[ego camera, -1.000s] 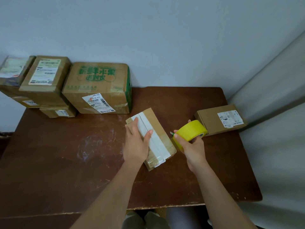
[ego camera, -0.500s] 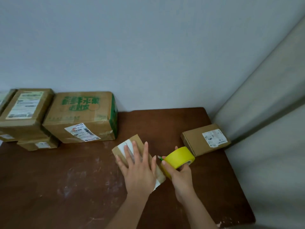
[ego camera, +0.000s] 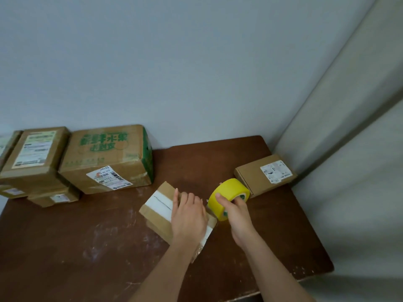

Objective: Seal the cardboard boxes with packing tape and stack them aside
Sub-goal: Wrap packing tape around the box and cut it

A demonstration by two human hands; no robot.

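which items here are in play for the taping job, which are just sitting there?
In play:
small box, left hand resting on it
yellow tape roll, gripped by right hand

Sitting there:
flat labelled box at right
green-print box and stacked boxes by wall

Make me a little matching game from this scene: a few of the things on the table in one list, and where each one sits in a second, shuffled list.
Things:
1. yellow tape roll
2. small box with the white strip
3. box with green print
4. flat box with a white label

Places:
A. at the table's right edge, near the curtain
B. gripped in the right hand
C. under the left hand, mid-table
D. against the wall, beside the stacked boxes

Pairs: 1-B, 2-C, 3-D, 4-A
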